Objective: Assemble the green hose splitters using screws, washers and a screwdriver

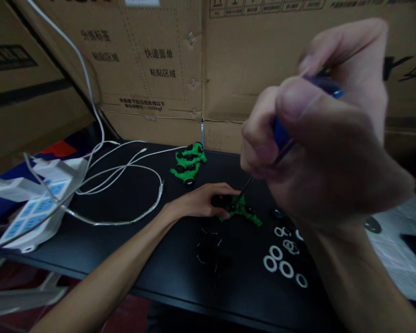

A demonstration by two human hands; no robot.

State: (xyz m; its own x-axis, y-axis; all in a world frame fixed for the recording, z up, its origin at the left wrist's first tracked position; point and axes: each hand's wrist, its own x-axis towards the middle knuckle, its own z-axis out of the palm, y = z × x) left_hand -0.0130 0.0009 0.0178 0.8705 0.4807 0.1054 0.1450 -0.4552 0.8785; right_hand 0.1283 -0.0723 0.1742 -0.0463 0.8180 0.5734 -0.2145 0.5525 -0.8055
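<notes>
In the head view my right hand [333,134], large and close to the camera, is closed around the blue handle of a screwdriver [282,135]. The screwdriver's dark shaft slants down to a green Y-shaped hose splitter [245,209] with black parts, lying on the black table [125,249]. Its tip meets the splitter or stops just over it; I cannot tell which. My left hand [208,200] rests on the table with thumb and fingers closed on the splitter's left side. Small black pieces [208,249] lie nearer me.
Several white rings [286,269] lie at the right, below my right hand. More green splitters [189,163] stand farther back. A white power strip [38,208] and loose white cables [125,223] occupy the left. Cardboard boxes [152,88] wall the back; clear plastic [391,259] is at right.
</notes>
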